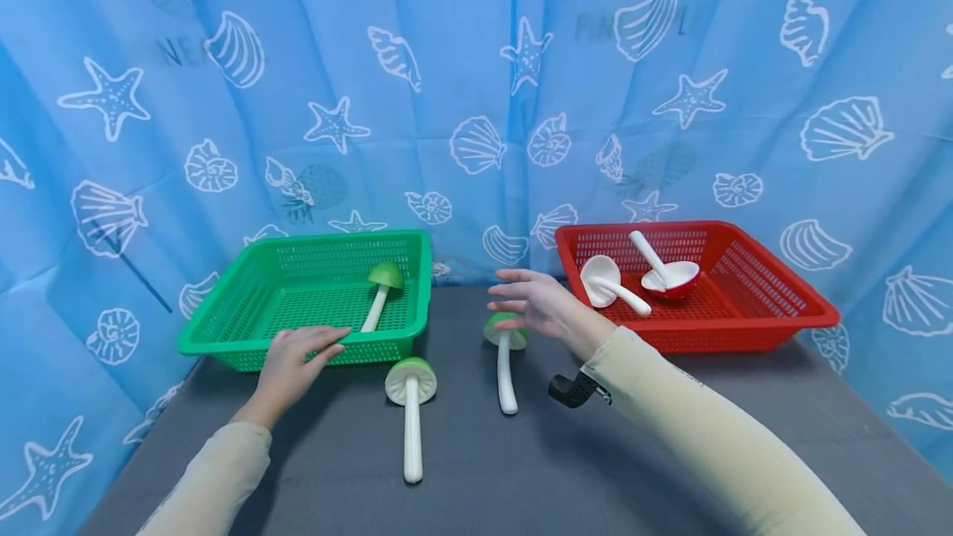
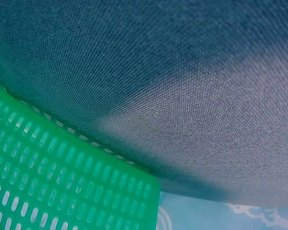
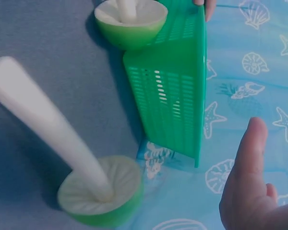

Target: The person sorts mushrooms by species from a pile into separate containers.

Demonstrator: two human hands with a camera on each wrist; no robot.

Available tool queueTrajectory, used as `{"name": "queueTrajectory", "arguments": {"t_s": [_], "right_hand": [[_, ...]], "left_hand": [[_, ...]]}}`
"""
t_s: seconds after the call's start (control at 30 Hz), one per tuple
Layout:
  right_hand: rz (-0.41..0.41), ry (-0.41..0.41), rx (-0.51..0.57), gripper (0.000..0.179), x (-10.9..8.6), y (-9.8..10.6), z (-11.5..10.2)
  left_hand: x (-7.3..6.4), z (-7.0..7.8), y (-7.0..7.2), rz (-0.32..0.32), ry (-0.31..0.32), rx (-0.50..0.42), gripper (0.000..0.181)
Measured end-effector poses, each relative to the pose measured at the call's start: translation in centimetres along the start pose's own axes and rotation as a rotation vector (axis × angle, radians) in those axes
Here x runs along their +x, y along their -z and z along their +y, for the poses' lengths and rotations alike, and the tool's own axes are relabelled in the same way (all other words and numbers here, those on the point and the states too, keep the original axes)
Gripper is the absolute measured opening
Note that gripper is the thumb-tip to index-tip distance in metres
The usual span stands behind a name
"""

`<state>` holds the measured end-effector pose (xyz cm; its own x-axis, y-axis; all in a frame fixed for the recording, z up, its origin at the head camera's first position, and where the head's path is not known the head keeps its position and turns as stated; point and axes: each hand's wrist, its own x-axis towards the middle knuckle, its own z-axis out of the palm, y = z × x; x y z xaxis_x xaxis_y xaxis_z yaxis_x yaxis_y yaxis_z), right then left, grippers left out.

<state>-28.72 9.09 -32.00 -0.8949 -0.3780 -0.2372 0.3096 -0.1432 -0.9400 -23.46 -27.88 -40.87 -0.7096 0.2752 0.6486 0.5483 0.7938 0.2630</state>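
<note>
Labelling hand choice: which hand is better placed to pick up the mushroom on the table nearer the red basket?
Probably the right hand: empty, fingers spread, close to that green-capped mushroom. The left hand, farther off, appears to hold the green basket at its front rim.

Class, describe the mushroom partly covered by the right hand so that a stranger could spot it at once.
Find the gap between the green basket and the red basket. On the grey table there, look for a green-capped, white-stemmed mushroom. Unlike the other mushroom on the table, it is partly behind the right hand in the head view.
</note>
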Motion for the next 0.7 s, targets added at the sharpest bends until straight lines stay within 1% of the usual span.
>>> {"name": "queueTrajectory", "arguments": {"t_s": [0.1, 0.27, 0.43, 0.53, 0.7], "right_hand": [[-0.006, 0.005, -0.007, 0.049, -0.7, 0.8, 0.7], [-0.010, -0.020, -0.006, 0.047, -1.4, 2.1, 2.0], [-0.007, -0.035, -0.019, 0.046, -1.7, 2.7, 3.0], [-0.008, -0.044, -0.010, 0.048, -1.9, 3.0, 3.7], [0.014, -0.072, 0.008, 0.048, -2.0, 3.4, 5.0]], "left_hand": [[0.0, 0.0, -0.1, 0.000, 0.004, 0.003, 0.033], [0.0, 0.0, -0.1, -0.007, 0.008, 0.001, 0.033], [0.1, 0.0, 0.0, -0.019, 0.017, 0.001, 0.033], [0.1, 0.0, 0.0, -0.024, 0.020, 0.004, 0.032], [0.1, 0.0, 0.0, -0.029, 0.017, 0.013, 0.033]]}}
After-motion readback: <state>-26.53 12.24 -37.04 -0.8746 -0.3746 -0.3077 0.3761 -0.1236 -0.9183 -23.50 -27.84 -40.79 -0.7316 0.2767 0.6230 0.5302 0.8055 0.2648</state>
